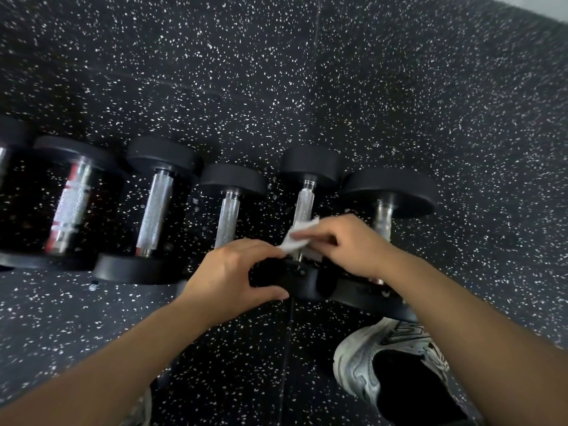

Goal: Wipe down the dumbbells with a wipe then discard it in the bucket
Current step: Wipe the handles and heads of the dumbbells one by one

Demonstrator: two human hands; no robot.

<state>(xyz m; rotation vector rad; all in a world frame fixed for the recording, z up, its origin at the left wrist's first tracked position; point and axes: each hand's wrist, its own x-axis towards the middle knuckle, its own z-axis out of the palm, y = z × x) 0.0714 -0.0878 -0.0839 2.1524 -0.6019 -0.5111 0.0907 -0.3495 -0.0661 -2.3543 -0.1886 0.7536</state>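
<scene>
Several black dumbbells with knurled silver handles lie in a row on the speckled floor. My right hand (347, 244) presses a white wipe (298, 238) against the lower part of the handle of the fourth dumbbell (305, 195). My left hand (236, 275) grips that dumbbell's near black head (295, 279), fingers over the top and thumb below. Beside it on the right lies a larger dumbbell (387, 192), its handle partly hidden by my right hand. No bucket is in view.
More dumbbells lie to the left: a small one (229, 207), a longer one (155, 207) and a big one with red bands (70, 207). My grey sneaker (368, 361) stands just below the right dumbbell. Black speckled rubber floor (307, 87) stretches beyond the row.
</scene>
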